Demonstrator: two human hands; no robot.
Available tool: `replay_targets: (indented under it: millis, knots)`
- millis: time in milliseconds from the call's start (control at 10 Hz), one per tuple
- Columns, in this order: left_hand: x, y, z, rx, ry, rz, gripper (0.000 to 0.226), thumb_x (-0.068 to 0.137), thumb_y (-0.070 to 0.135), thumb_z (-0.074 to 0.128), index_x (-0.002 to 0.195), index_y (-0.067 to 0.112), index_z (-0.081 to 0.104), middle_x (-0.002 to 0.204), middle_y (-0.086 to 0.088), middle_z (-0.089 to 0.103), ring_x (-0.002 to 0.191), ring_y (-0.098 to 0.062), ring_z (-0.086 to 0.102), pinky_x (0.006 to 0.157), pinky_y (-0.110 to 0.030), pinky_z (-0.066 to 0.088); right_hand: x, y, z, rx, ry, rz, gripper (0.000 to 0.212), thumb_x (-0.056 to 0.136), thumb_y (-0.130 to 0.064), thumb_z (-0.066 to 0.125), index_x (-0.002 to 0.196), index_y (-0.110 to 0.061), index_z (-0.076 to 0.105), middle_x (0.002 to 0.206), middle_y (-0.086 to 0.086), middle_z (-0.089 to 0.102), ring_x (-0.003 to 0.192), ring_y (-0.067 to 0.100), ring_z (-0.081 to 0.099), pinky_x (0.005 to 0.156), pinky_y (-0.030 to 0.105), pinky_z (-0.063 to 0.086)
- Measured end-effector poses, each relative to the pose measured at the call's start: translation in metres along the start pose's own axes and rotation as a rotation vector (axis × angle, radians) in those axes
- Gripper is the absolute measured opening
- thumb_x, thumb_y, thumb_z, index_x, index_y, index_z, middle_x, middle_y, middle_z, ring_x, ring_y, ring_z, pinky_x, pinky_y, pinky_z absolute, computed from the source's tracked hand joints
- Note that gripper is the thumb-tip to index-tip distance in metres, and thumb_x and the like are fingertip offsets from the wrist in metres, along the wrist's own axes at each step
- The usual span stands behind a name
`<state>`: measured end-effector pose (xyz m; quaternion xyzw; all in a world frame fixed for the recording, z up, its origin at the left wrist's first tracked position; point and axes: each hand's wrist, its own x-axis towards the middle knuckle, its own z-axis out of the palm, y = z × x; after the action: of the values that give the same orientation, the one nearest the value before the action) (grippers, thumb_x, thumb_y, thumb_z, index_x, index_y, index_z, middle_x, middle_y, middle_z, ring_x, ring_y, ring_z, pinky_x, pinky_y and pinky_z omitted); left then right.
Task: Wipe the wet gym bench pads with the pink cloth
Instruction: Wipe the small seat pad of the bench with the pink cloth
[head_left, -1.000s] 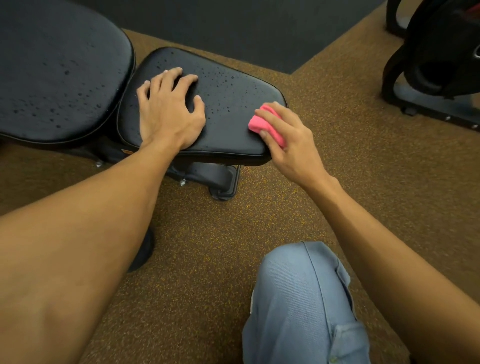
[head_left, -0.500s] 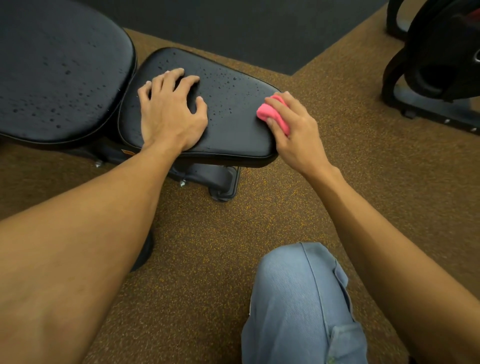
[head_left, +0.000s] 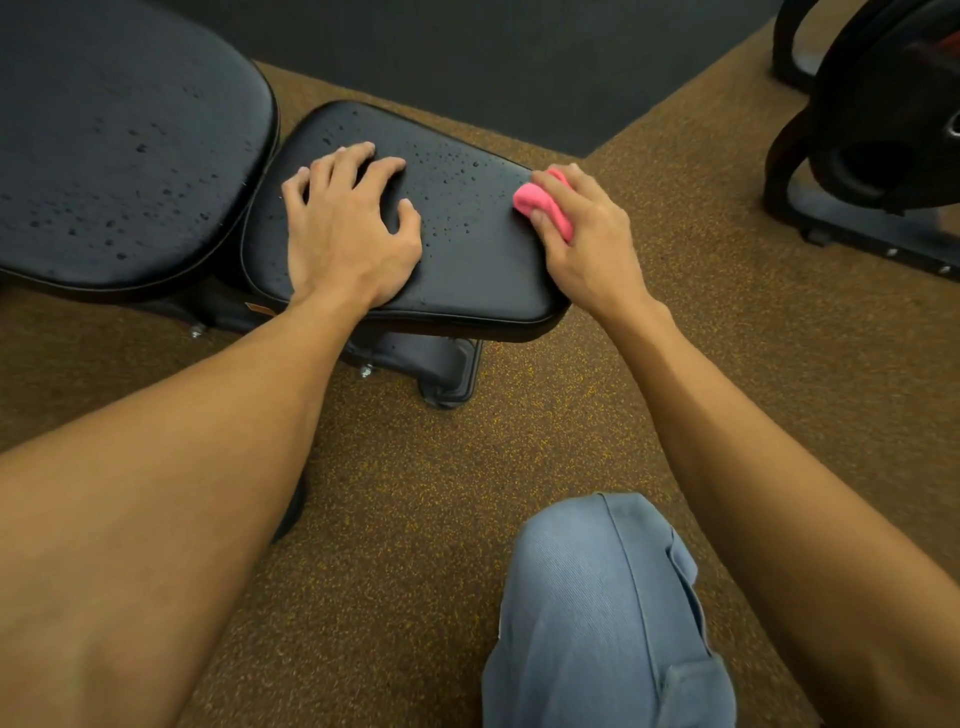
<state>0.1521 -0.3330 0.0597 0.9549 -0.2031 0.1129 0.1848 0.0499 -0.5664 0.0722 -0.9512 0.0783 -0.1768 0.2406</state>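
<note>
From the head camera, a person kneels on speckled brown flooring (head_left: 415, 467) beside a black gym bench, one knee (head_left: 597, 597) in light blue trousers in the foreground. The larger back pad (head_left: 130, 156) is cut off by the left and top edges of the frame, and the bench's metal base (head_left: 447, 369) is mostly hidden under the padding. Black weight equipment (head_left: 883, 130) at upper right is also cropped and hard to make out. The left hand (head_left: 348, 234) rests palm down on the near-left part of the seat pad (head_left: 467, 270), fingers spread and gripping nothing. The right hand (head_left: 587, 244) grasps the bunched pink cloth (head_left: 543, 205) and holds it against the seat pad's right edge; its fingers curl over the cloth, hiding most of it. Water drops bead on both pads, thickest on the far half of the seat pad. Compared with a second earlier, the cloth and right hand have travelled from near the pad's front right corner farther away along that edge, while the left hand has not shifted.
</note>
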Motion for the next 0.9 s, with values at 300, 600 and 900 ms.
replay_targets:
  millis: [300, 600, 900]
  knots:
    - [0.000, 0.000, 0.000, -0.001, 0.004, -0.007, 0.051, 0.099, 0.051, 0.042, 0.145, 0.035, 0.057, 0.159, 0.006, 0.047, 0.149, -0.019, 0.037, 0.126, -0.048, 0.022, -0.005, -0.009, 0.002, 0.041, -0.109, -0.142, 0.046, 0.109, -0.041, 0.057, 0.147, -0.017, 0.064, 0.155, 0.006, 0.058, 0.151, 0.023, 0.047, 0.124, 0.021, 0.027]
    - [0.001, 0.000, 0.001, -0.004, 0.006, -0.015, 0.051, 0.098, 0.051, 0.042, 0.145, 0.035, 0.058, 0.159, 0.007, 0.047, 0.150, -0.018, 0.036, 0.126, -0.046, 0.020, 0.027, -0.022, 0.016, 0.017, -0.071, -0.044, 0.045, 0.109, -0.041, 0.056, 0.147, -0.018, 0.064, 0.153, 0.006, 0.059, 0.149, 0.026, 0.048, 0.121, 0.033, 0.034]
    - [0.001, 0.000, 0.001, -0.010, 0.008, -0.009, 0.052, 0.098, 0.051, 0.042, 0.145, 0.034, 0.058, 0.159, 0.006, 0.047, 0.150, -0.018, 0.036, 0.126, -0.046, 0.020, 0.023, -0.001, 0.010, 0.015, -0.013, 0.008, 0.046, 0.109, -0.045, 0.055, 0.144, -0.018, 0.066, 0.151, 0.004, 0.060, 0.146, 0.025, 0.051, 0.122, 0.043, 0.040]
